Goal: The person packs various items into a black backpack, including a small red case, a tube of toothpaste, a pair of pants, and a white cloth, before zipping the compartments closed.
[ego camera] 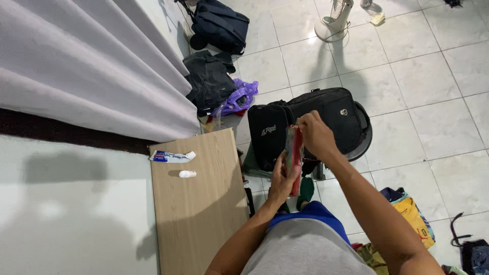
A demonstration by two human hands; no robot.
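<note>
My left hand [281, 179] grips the lower part of a long, narrow red pouch [294, 153] held upright in front of me. My right hand [315, 133] pinches the pouch's top end with its fingertips. To the left, a light wooden shelf [204, 214] carries a white and blue tube [172, 156] and a small white cap-like object [187, 174]. Both lie near the shelf's far end, apart from my hands.
A black backpack [305, 122] rests on a black stool on the tiled floor below my hands. More dark bags [219, 25] and a purple plastic bag [239, 98] lie by the pale curtain [86, 66]. A white fan base [333, 23] stands far off. Coloured clothes [410, 214] lie at right.
</note>
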